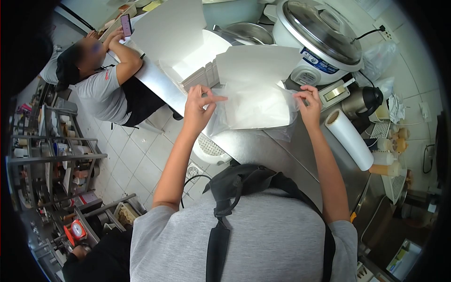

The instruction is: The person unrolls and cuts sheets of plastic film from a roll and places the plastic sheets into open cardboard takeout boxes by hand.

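An open white cardboard box (256, 63), its lid raised, lies in front of me on the steel table (249, 150). Clear plastic film (218, 120) spreads over the box and hangs past its left and right edges. At the left edge my left hand (202, 105) pinches the film, thumb and forefinger together. My right hand (307, 101) pinches the film at the right edge. Behind and to the left stands a second open white box (171, 30), with several folded cardboard pieces (202, 77) beside it.
A large rice cooker (324, 33) stands at the back right, near a white roll (350, 138) and a steel jug (361, 101). Metal bowl (246, 33) behind the boxes. A seated person (101, 89) at the left holds a phone (126, 25). Shelves (56, 157) line the far left.
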{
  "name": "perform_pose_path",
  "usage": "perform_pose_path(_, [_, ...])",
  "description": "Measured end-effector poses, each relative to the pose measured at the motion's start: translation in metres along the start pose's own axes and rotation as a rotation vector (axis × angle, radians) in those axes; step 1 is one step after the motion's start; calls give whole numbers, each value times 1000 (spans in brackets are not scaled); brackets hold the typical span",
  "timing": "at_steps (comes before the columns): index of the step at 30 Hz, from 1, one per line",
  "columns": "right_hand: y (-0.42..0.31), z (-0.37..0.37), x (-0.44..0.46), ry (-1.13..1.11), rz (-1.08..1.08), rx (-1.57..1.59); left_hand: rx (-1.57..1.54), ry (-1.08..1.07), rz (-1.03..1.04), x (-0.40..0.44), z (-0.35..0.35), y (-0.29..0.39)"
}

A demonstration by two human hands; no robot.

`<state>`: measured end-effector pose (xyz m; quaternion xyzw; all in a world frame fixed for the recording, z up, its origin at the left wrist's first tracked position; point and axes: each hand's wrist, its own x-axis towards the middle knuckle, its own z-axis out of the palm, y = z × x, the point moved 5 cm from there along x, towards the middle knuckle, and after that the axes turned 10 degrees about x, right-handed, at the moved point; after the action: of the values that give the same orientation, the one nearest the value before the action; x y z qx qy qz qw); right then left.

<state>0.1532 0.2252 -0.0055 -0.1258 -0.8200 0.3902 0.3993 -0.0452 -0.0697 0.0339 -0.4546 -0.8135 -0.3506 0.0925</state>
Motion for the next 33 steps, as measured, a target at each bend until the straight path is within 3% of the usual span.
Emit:
perform_pose_path(6, [-12,0,-8,-141,-120,-117,105,47,98,-11,-7,18])
perform_pose_path(11, [-7,-5,-15,-156,-146,-178,228,80,320,-41,-1,47])
perform_pose_path(13, [-1,-7,-19,-160,-121,-180,105,32,377,-60,11,58])
perform_pose_path(16, [2,-7,-22,-183,-74,-172,0,-226,370,-79,24,80])
perform_pose_path(20, [2,-7,-26,-197,-36,-122,-89,-148,111,-72,19,79])
perform_pose_path(23, [17,-8,-30,-202,117,-30,-307,24,-353,-68,32,35])
perform_pose_path(24, [22,-7,-32,-206,192,8,-417,-62,-516,-63,37,26])
perform_pose_path(26, [20,-3,-29,-209,148,-4,-634,-215,-841,-54,41,19])
perform_pose_path(29, [17,4,-23,-305,177,-50,-119,-345,-501,-34,36,36])
perform_pose_path(33, [13,11,-18,-341,327,-88,-161,-366,-404,-22,42,47])
